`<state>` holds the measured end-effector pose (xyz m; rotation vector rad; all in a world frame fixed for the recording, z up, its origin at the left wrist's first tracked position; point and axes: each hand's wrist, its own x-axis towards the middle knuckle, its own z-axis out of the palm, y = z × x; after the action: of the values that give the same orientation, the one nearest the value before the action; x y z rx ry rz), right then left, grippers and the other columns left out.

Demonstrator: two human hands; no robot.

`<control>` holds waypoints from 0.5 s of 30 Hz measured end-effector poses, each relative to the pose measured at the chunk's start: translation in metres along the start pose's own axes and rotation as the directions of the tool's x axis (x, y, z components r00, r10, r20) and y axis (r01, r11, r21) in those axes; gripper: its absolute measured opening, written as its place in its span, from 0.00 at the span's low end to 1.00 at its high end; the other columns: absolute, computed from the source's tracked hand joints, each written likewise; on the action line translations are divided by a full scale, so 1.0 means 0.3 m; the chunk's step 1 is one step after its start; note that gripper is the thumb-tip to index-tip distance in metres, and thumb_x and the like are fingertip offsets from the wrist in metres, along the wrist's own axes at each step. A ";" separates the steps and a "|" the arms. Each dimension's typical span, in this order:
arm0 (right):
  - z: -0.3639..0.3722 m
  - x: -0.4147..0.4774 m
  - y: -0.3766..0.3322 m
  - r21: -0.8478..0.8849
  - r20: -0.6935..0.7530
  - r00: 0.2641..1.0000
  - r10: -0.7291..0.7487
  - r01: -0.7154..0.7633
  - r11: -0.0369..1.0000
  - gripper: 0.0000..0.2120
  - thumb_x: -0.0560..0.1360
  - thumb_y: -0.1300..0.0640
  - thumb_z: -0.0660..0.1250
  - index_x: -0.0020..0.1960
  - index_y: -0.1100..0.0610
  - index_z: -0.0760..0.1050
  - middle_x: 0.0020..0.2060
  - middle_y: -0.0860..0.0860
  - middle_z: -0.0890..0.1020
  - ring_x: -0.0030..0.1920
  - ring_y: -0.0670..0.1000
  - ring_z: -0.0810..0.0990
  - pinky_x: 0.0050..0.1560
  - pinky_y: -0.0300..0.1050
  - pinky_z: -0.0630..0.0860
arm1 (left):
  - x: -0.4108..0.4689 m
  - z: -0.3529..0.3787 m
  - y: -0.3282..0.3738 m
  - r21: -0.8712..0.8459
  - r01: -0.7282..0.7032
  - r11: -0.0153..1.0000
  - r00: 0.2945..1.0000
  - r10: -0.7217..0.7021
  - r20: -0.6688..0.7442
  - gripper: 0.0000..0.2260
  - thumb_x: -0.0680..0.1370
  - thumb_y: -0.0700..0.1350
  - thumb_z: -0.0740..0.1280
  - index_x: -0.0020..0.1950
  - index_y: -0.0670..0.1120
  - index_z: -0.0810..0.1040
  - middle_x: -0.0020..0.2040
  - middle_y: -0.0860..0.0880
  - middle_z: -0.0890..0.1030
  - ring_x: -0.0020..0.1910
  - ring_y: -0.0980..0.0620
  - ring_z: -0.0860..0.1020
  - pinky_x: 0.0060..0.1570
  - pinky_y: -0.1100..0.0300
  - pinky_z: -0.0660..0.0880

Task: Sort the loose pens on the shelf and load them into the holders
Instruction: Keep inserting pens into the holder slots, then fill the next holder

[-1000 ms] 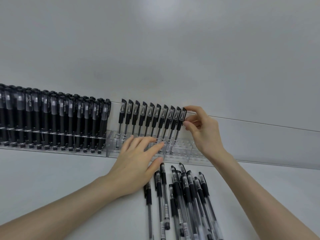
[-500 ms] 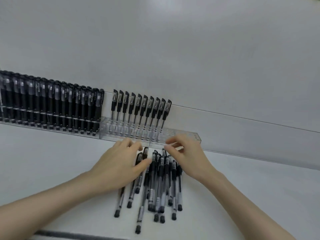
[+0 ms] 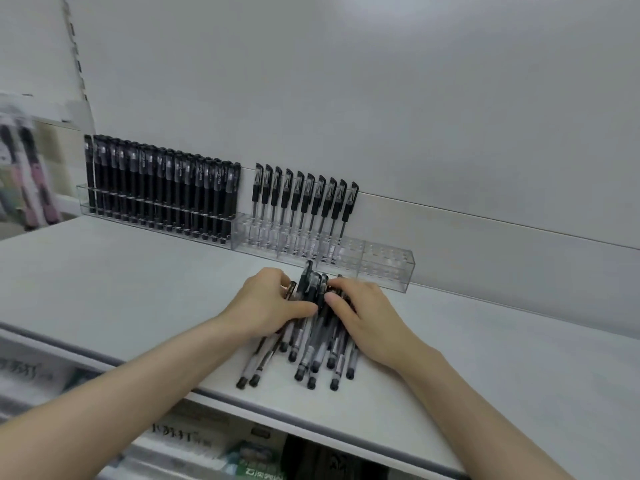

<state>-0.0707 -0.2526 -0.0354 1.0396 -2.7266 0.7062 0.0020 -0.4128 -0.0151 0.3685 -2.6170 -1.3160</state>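
**Both hands back at the pile, pens squeezed into a bundle**

A second ago the right hand [image 3: 363,317] was up at the last pen standing in the clear holder [image 3: 388,268]; it has since dropped to the shelf [image 3: 138,289] and joined the left hand [image 3: 266,303]. The loose pens [image 3: 311,348], fanned out half a second ago, are now pressed together between the two hands just in front of the holder. Each hand's fingers curl over the capped ends and both thumbs lie across the barrels, while one cap pokes up above the rest. The standing row [image 3: 304,199] fills only part of the holder, and its right end is bare. The placing pause looks over: this is probably a tidy-up to pick the next pen, with most of the pile still to load
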 end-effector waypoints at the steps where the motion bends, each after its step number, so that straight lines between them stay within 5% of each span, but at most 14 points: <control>1: 0.000 -0.002 -0.001 0.004 0.005 1.000 0.003 -0.003 1.000 0.18 0.81 0.46 0.54 0.68 0.52 0.69 0.63 0.49 0.76 0.65 0.53 0.69 0.66 0.49 0.64 | 0.010 -0.005 -0.011 -0.040 0.015 0.999 1.000 -0.016 -0.005 0.20 0.67 0.52 0.77 0.50 0.41 0.76 0.46 0.46 0.81 0.47 0.49 0.80 0.51 0.52 0.77; 5: -0.008 -0.008 -0.005 0.022 0.015 1.000 0.005 -0.006 1.000 0.19 0.82 0.47 0.54 0.69 0.52 0.68 0.64 0.49 0.75 0.65 0.53 0.68 0.66 0.49 0.64 | 0.024 -0.024 -0.024 -0.193 0.026 0.981 1.000 -0.027 -0.002 0.11 0.70 0.44 0.75 0.44 0.37 0.82 0.41 0.40 0.84 0.36 0.49 0.79 0.44 0.53 0.76; 11: -0.031 -0.023 -0.020 0.078 -0.039 0.999 0.010 -0.007 0.997 0.18 0.81 0.49 0.57 0.68 0.53 0.69 0.63 0.49 0.75 0.65 0.50 0.69 0.67 0.48 0.63 | 0.004 -0.042 -0.006 -0.370 -0.053 0.928 0.997 0.072 0.040 0.05 0.76 0.38 0.68 0.42 0.38 0.77 0.32 0.44 0.77 0.27 0.55 0.74 0.30 0.66 0.72; 15: -0.083 -0.020 -0.084 0.566 -0.141 0.988 0.068 0.024 0.824 0.17 0.79 0.51 0.63 0.67 0.51 0.69 0.60 0.44 0.79 0.59 0.39 0.76 0.58 0.34 0.72 | -0.011 -0.054 0.019 -0.476 -0.157 0.865 0.977 0.207 0.055 0.03 0.77 0.38 0.66 0.48 0.38 0.77 0.37 0.45 0.78 0.31 0.56 0.78 0.33 0.64 0.77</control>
<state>-0.0503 -0.2537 -0.0057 0.9877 -2.4380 1.5993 0.0087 -0.4209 -0.0011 -0.0279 -2.2263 -1.8697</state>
